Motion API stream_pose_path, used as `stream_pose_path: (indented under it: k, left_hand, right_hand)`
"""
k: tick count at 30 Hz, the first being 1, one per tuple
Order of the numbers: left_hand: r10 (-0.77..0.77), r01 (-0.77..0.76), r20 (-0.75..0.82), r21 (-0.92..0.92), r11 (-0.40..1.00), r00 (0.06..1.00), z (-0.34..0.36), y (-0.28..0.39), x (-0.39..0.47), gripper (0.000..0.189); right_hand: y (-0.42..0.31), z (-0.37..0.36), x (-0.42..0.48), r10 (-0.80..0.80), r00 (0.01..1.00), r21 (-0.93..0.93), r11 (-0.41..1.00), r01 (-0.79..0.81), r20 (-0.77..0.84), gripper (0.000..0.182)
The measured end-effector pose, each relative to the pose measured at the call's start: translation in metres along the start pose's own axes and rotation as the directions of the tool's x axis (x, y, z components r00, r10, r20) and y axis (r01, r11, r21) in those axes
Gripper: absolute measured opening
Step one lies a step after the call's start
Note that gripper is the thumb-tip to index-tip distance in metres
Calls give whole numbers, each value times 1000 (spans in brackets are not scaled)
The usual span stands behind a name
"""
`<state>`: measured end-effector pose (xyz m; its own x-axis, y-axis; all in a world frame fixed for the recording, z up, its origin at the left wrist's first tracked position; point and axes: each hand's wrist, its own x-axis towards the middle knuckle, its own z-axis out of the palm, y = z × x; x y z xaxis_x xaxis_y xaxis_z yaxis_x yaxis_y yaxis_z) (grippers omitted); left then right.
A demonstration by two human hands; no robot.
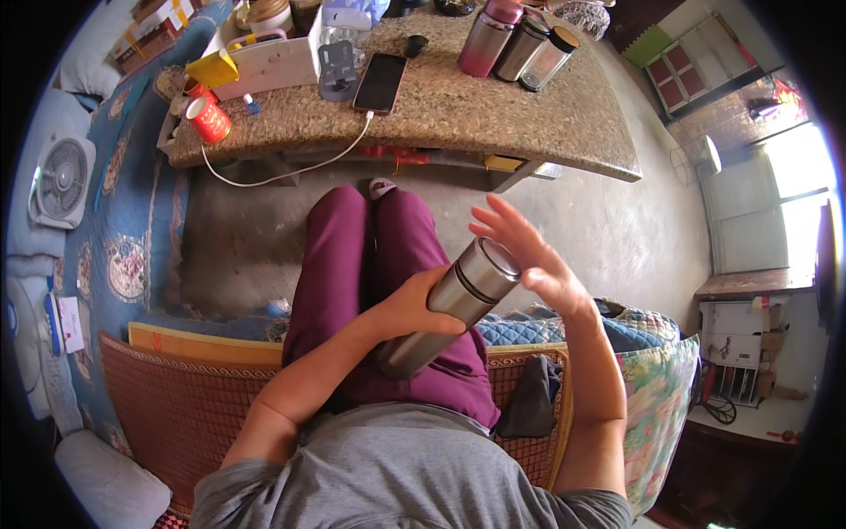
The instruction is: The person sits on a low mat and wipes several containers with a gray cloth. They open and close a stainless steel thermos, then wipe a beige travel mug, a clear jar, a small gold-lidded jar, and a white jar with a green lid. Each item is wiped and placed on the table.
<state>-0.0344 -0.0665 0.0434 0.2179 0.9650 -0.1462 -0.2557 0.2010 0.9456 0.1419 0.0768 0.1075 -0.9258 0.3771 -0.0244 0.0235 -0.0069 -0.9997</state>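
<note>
A stainless steel vacuum flask (456, 301) leans over my lap, its lid (492, 261) tilted up toward the right. My left hand (426, 307) is wrapped around the flask's body, just below the dark ring under the lid. Beside the lid is my right hand (532, 264), fingers spread and gripping nothing. Whether its palm touches the lid's edge I cannot tell. Below the flask are my purple trousers (340, 264).
Ahead stands a granite-topped table (423, 125) bearing a smartphone (380, 82) on a white cable (291, 175), a red paper cup (209, 120), a white box (271, 66) and several bottles, including a pink-and-steel one (488, 40). A box fan (64, 175) sits at left. Grey cloth (529, 400) lies at right.
</note>
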Motion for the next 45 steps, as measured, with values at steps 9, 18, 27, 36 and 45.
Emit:
stream_pose_path:
  k: [9, 18, 27, 36, 45]
  left_hand:
    - [298, 149, 367, -813, 562, 881, 21, -7, 21, 88]
    - [-41, 54, 36, -545, 836, 999, 13, -5, 10, 69]
    - [-31, 92, 153, -410, 907, 988, 9, -5, 16, 71]
    - [230, 206, -569, 598, 775, 790, 22, -3, 19, 62]
    - [7, 174, 285, -604, 778, 958, 4, -15, 6, 75]
  right_hand:
    - [32, 37, 60, -268, 961, 763, 606, 225, -70, 120]
    - [46, 29, 45, 60, 940, 533, 835, 137, -335, 75]
    - [46, 19, 26, -85, 963, 566, 795, 220, -255, 72]
    - [52, 45, 35, 73, 791, 27, 997, -71, -607, 50]
    - [50, 23, 31, -164, 979, 593, 779, 203, -120, 101]
